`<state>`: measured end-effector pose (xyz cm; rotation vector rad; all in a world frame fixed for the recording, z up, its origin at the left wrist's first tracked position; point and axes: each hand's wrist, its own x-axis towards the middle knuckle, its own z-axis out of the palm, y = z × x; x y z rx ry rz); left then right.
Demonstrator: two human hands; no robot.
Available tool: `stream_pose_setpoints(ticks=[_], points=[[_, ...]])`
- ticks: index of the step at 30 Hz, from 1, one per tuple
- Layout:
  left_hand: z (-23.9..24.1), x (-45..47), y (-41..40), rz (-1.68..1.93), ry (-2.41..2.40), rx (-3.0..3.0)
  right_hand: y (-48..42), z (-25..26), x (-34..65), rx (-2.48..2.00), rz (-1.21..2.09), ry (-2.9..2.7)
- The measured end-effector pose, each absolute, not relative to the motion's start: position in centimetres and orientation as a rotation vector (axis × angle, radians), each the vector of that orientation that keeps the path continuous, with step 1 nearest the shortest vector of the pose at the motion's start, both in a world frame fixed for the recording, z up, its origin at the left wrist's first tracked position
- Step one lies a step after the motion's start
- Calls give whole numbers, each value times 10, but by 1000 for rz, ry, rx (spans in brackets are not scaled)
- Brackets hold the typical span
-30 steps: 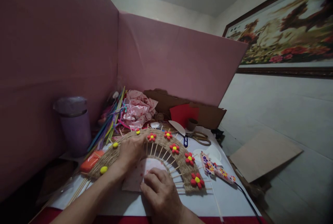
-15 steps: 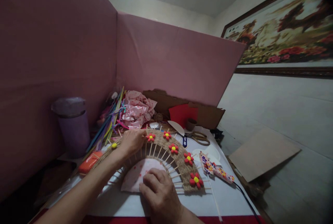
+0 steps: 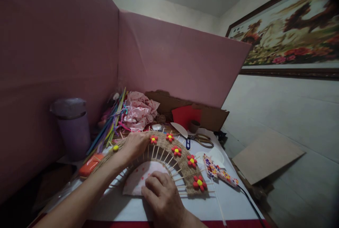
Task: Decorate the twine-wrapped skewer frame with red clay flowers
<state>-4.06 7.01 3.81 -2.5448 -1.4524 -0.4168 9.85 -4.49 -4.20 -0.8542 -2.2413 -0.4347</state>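
A half-round fan frame of thin sticks [image 3: 166,158] lies on the table, woven with a wide twine band [image 3: 182,166]. Several red clay flowers with yellow centres [image 3: 176,151] sit along the band, and a lone yellow ball [image 3: 116,148] is on its left part. My left hand [image 3: 135,146] is closed at the top of the band, its fingertips beside a red flower [image 3: 153,139]; whatever they pinch is hidden. Over the right side of the pink spotted half-circle [image 3: 136,180] at the fan's base, my right hand [image 3: 163,198] rests with curled fingers, pressing it.
A patterned glue gun [image 3: 221,173] with a black cord lies to the right. Behind it are scissors [image 3: 202,139] and a blue cutter [image 3: 188,144]. An orange packet [image 3: 91,165], purple tumbler [image 3: 74,132], pipe cleaners [image 3: 111,125] and crumpled pink fabric [image 3: 141,111] stand left and back.
My left hand shifts very slightly at the band beside the red flower. The right hand and the fan stay practically in place.
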Motion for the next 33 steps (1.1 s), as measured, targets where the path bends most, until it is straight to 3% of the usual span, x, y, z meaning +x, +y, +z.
stream_pose_setpoints(ticks=[33], points=[[19,-46,53,-341,-1446,-2431,-46,-42,99,-859,-423,-2236]])
